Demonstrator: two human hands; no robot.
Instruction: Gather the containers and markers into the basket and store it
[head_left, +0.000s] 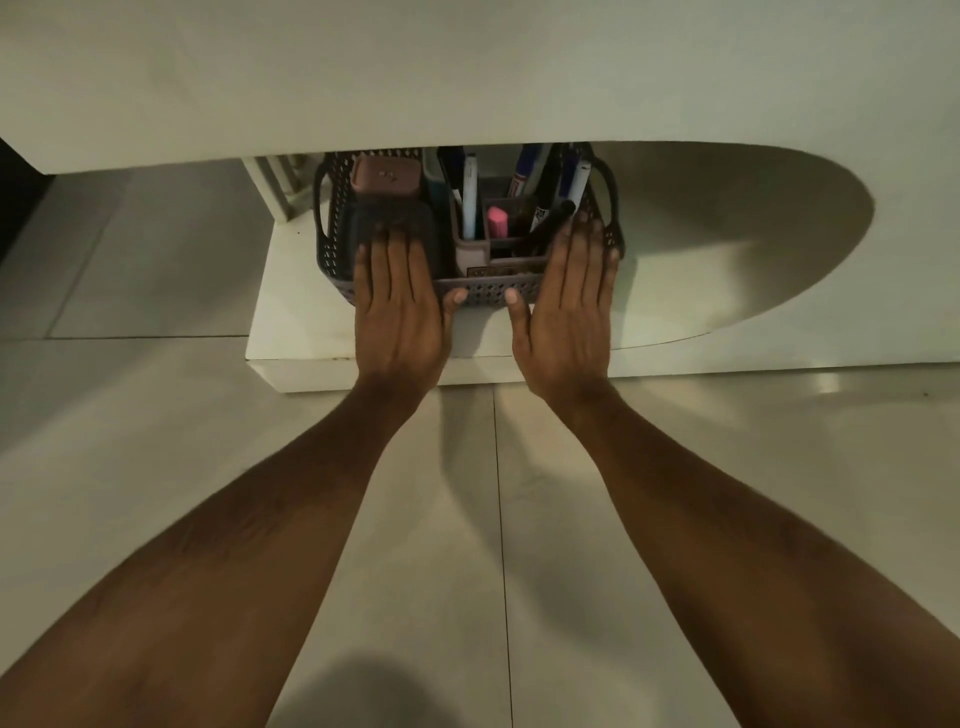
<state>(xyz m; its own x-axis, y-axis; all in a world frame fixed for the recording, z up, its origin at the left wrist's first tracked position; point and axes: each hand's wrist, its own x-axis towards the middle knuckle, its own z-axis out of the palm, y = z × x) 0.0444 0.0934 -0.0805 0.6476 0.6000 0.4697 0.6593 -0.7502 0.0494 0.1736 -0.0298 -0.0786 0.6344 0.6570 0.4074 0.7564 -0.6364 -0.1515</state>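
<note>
With fingers (387, 249) of both hands laid out flat and unclenched, nothing is actually grasped: this is a push, not a carry. Left hand (397, 306) lies over the near-left part of the dark grey perforated plastic basket (488, 287), fingertips resting on a dark soft-looking container (392, 221) inside it, thumb against the near rim. Right hand (566, 306) mirrors it on the near-right corner, fingertips up by the marker tips, thumb on the near wall.

Basket contents, as far as visible:
- dusty-pink lidded plastic container (385, 179) at back left
- brownish divided pen holder (475, 249) in the middle, holding a small pink block (497, 221)
- several upright markers (470, 200), white and blue barrels, on the centre and right side

Basket sits on the low white shelf (291, 312) just above the tiled floor (156, 415), its far half already tucked under the white overhanging surface (467, 67); side handles show at both ends.

Judgement: gathering looks done, so the step in hand is storing, sliding the basket back into the recess. Next move calls for an even forward push from both palms so it tracks straight, and watching the tall marker tips against the underside of the overhang. How deep the recess goes can't be told. Then lift both hands clear
</note>
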